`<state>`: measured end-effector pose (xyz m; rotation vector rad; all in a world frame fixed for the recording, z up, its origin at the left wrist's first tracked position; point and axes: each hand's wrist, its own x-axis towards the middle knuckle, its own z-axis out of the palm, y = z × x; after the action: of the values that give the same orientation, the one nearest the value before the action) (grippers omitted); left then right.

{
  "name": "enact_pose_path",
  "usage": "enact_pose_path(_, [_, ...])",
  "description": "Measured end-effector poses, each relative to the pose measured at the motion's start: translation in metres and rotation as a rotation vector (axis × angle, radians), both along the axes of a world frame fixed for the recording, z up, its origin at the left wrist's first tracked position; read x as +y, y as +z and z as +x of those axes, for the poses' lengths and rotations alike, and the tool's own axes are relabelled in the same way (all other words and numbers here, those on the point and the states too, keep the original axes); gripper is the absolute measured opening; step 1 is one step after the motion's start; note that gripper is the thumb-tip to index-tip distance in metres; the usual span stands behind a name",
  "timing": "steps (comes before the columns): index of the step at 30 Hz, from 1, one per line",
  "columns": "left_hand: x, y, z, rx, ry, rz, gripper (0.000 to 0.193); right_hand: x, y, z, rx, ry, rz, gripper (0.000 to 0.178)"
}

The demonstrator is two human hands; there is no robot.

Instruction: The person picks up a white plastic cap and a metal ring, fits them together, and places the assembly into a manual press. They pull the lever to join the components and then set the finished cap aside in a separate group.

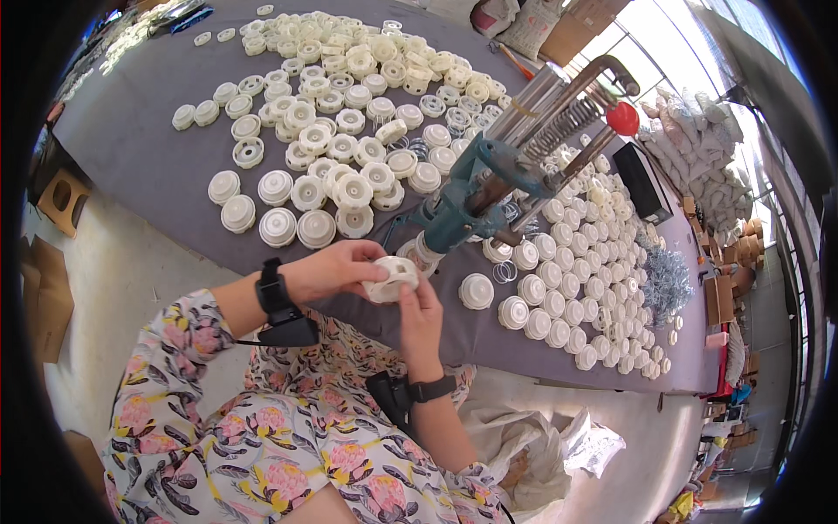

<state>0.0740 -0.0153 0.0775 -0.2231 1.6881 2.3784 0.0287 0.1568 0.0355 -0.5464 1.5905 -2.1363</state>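
Observation:
Close to the table's front edge, my left hand (342, 267) and my right hand (421, 316) both grip one white round plastic part (393, 279) with openings in its side. The left fingers close on its left side, and the right fingers and thumb pinch it from the lower right. Just beyond it stands a green hand press (476, 179) with a red ball knob (622, 118) and a spring. Another white piece (422, 253) sits at the foot of the press.
Many white round parts (316, 229) cover the grey-topped table (157, 175) left of the press. Rows of domed white pieces (567, 262) lie on its right, with a heap of metal springs (668, 281) beyond. A black box (642, 183) stands near the far edge. Below lies a white sack (524, 454).

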Motion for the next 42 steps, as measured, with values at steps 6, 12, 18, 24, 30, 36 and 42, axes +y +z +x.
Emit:
enact_pose_path(6, [0.04,-0.006,-0.014,-0.124,-0.052,0.429,0.04,0.017,0.018,-0.006,-0.203,-0.275,0.112,0.028])
enact_pose_path(12, [0.04,-0.012,-0.007,0.169,0.238,-0.77,0.04,0.021,-0.006,-0.024,-0.347,-0.381,0.111,0.033])
enact_pose_path(18, [0.056,-0.046,-0.021,0.622,0.364,-0.962,0.08,0.017,-0.005,-0.029,-0.427,-0.362,0.089,0.027])
enact_pose_path(24, [0.049,-0.057,-0.046,0.589,0.416,-0.737,0.081,0.003,0.008,-0.042,-0.194,-0.359,0.188,0.029])
enact_pose_path(30, [0.037,-0.069,-0.058,0.536,0.461,-0.841,0.072,0.013,0.001,-0.057,-0.21,-0.218,0.259,0.027])
enact_pose_path(36, [0.038,-0.068,-0.054,0.511,0.419,-0.848,0.073,0.032,0.023,-0.052,0.219,-0.447,0.551,0.031])
enact_pose_path(42, [0.035,-0.069,-0.062,0.542,0.347,-0.873,0.075,0.045,0.122,-0.098,0.698,-0.871,0.233,0.042])
